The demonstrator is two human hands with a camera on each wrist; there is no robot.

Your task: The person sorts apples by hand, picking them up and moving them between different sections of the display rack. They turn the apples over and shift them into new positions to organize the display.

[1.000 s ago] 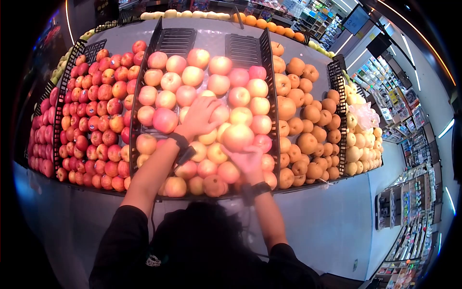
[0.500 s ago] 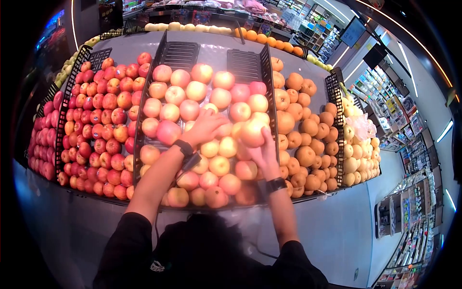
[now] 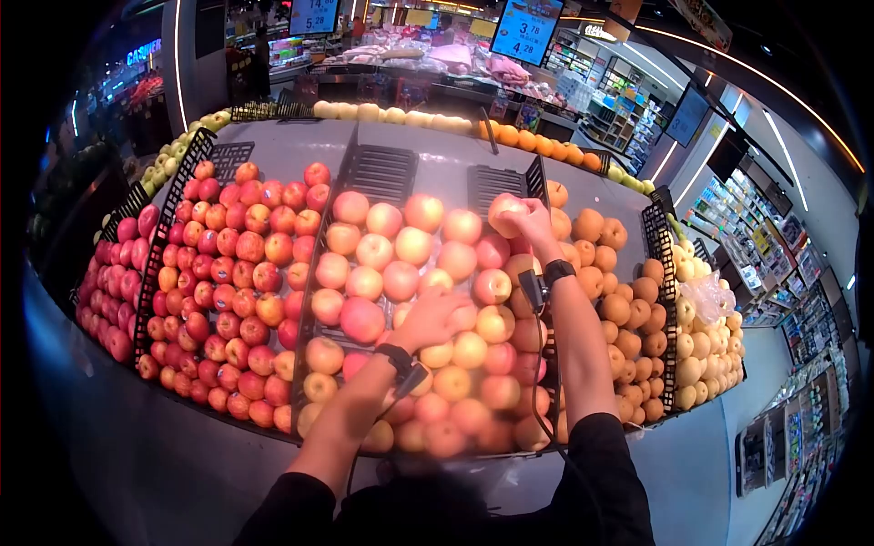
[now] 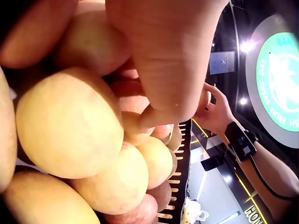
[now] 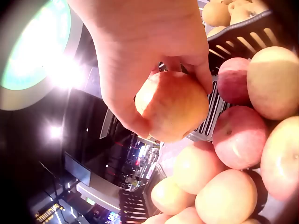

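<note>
My right hand [image 3: 532, 227] grips a pink-yellow apple [image 3: 506, 215] above the back right part of the middle bin. In the right wrist view the fingers and thumb of this hand [image 5: 149, 60] curl round the apple [image 5: 175, 107]. My left hand [image 3: 437, 320] lies palm down on the apples in the middle of the same bin. The left wrist view shows this hand [image 4: 163, 56] over an apple [image 4: 133, 100], its fingertips bent down; its grip is partly hidden. Yellow apples [image 4: 70, 123] lie beside it.
Red apples [image 3: 250, 246] fill the bin on the left. Brown pears [image 3: 628, 314] lie on the right, behind a black slatted divider [image 3: 537, 177]. Paler fruit [image 3: 696, 364] and a plastic bag [image 3: 706, 297] are further right. Oranges [image 3: 526, 140] line the back.
My right hand has carried its apple from the front of the bin to the back right. The left hand stays on the apples. The head view has tilted up.
</note>
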